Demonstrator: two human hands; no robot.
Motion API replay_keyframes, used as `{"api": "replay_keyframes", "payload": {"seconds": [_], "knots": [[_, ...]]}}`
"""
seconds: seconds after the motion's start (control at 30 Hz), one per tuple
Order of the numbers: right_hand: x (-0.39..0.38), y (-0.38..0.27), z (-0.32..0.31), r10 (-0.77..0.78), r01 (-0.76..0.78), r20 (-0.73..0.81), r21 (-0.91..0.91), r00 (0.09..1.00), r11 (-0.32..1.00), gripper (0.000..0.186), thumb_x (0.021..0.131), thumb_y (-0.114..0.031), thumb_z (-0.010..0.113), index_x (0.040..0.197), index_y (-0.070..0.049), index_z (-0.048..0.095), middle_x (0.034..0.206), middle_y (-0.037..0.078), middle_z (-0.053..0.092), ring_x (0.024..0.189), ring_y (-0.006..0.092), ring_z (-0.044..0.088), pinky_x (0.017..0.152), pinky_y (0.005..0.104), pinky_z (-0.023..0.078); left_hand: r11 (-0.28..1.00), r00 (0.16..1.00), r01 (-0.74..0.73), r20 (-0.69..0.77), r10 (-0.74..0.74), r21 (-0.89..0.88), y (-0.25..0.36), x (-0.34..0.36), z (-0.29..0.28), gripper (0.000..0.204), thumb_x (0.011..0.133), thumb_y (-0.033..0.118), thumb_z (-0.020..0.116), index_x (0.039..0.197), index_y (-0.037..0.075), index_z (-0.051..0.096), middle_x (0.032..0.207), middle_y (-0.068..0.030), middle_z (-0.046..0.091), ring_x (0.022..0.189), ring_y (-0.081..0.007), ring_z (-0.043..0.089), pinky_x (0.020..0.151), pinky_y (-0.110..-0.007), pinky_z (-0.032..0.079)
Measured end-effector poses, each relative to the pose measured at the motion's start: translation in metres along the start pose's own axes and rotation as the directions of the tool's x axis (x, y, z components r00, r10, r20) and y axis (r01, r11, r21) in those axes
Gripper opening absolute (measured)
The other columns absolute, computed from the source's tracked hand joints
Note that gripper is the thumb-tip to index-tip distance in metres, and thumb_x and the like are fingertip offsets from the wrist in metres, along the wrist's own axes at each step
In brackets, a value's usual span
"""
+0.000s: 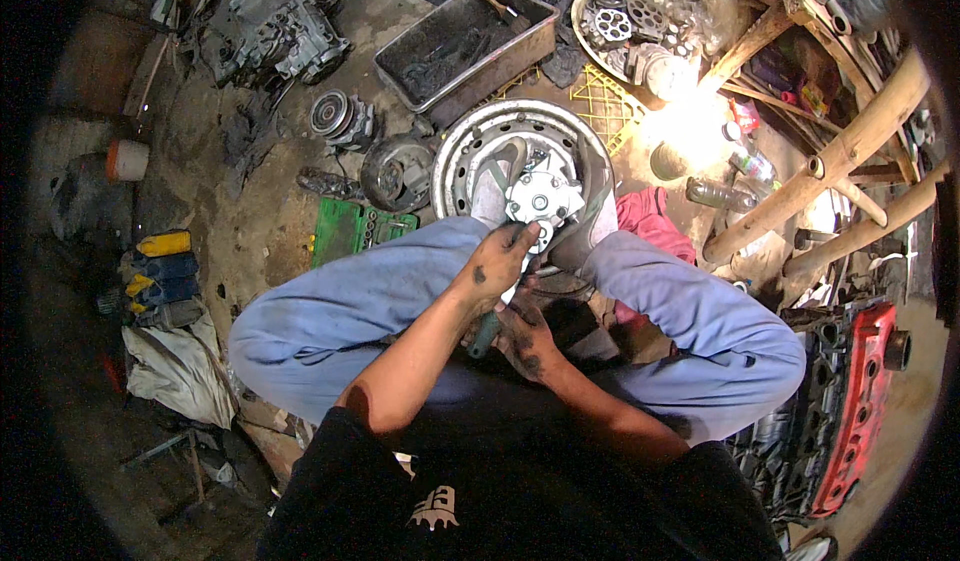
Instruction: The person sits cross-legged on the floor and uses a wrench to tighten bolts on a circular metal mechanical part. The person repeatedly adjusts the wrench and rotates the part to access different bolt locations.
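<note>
Between my knees, a silver metal housing (541, 197), shaped like a small pump, rests over a bare steel wheel rim (449, 161). My left hand (500, 260) is closed just below the housing, its fingers wrapped round the upper part of a bright metal hand tool (483, 337) with a dark green handle. That tool slants down toward my lap; its working end is partly hidden by the fingers. Lower down, my right hand (525, 335) is closed beside the handle. Its fingertips are partly hidden, so what they grip is hard to see.
Left of the wheel lie a green socket case (338, 231), a round dark housing (397, 173) and a pulley unit (340, 119). Beyond are a black tray (465, 56) with a brush and a glaring lamp (680, 126). Wooden poles (830, 156) stand right, above a red engine cover (858, 411).
</note>
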State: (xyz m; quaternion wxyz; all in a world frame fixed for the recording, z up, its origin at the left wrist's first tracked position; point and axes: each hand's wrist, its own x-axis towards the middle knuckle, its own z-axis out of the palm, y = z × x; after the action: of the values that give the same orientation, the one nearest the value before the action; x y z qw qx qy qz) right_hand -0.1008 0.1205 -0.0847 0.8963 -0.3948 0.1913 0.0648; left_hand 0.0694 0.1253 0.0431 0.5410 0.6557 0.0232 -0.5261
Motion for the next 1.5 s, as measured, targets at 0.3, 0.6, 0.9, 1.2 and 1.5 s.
{"api": "replay_keyframes", "payload": {"seconds": [0.3,0.6,0.9,1.2,1.5], "knots": [[0.026,-0.054,0.024,0.231,-0.442,0.434,0.483,0.871,0.756,0.027,0.091,-0.025,0.055,0.070,-0.011,0.044,0.059,0.000,0.042,0.063,0.0185,0.051,0.072,0.0381,0.043,0.923,0.930,0.226,0.350,-0.110,-0.311,0.004,0.027,0.001,0.022,0.089,0.022,0.071,0.090,0.011,0.053,0.067,0.0068,0.041,0.050,-0.0043,0.033,0.042,-0.022,0.025],[0.005,-0.060,0.005,0.383,-0.409,0.174,0.156,0.907,0.899,0.023,0.089,-0.024,0.062,0.081,-0.009,0.046,0.067,0.001,0.043,0.066,0.0174,0.051,0.070,0.0361,0.044,0.923,0.932,0.353,0.140,-0.333,-0.153,0.014,0.030,0.035,0.028,0.078,0.026,0.080,0.091,0.011,0.060,0.061,0.0049,0.046,0.043,-0.0055,0.037,0.039,-0.025,0.026],[-0.014,-0.066,-0.004,0.393,-0.393,-0.014,-0.021,0.919,0.919,0.026,0.088,-0.024,0.065,0.096,-0.006,0.047,0.084,0.004,0.049,0.080,0.0187,0.053,0.077,0.0361,0.045,0.956,0.955,0.287,-0.064,-0.290,-0.051,0.008,0.033,0.053,0.035,0.074,0.020,0.076,0.101,0.003,0.063,0.081,-0.0061,0.063,0.071,-0.0210,0.056,0.066,-0.035,0.044],[-0.027,-0.071,-0.013,0.347,-0.369,-0.161,-0.137,0.924,0.919,0.038,0.087,-0.024,0.068,0.112,-0.003,0.049,0.102,0.007,0.054,0.093,0.0200,0.056,0.084,0.0361,0.047,0.951,0.947,0.305,-0.088,-0.309,-0.060,0.013,0.027,0.067,0.016,0.086,0.028,0.069,0.089,0.012,0.064,0.063,0.0072,0.048,0.052,-0.0047,0.040,0.045,-0.025,0.032],[-0.040,-0.087,-0.028,0.367,-0.407,-0.199,-0.227,0.909,0.885,0.057,0.086,-0.025,0.071,0.131,-0.001,0.046,0.125,0.010,0.056,0.111,0.0213,0.056,0.092,0.0358,0.048,0.999,0.992,0.045,-0.116,-0.047,-0.021,-0.052,0.047,0.076,0.018,0.086,0.025,0.063,0.089,0.008,0.065,0.067,0.0006,0.054,0.057,-0.0117,0.045,0.051,-0.029,0.037]]}}
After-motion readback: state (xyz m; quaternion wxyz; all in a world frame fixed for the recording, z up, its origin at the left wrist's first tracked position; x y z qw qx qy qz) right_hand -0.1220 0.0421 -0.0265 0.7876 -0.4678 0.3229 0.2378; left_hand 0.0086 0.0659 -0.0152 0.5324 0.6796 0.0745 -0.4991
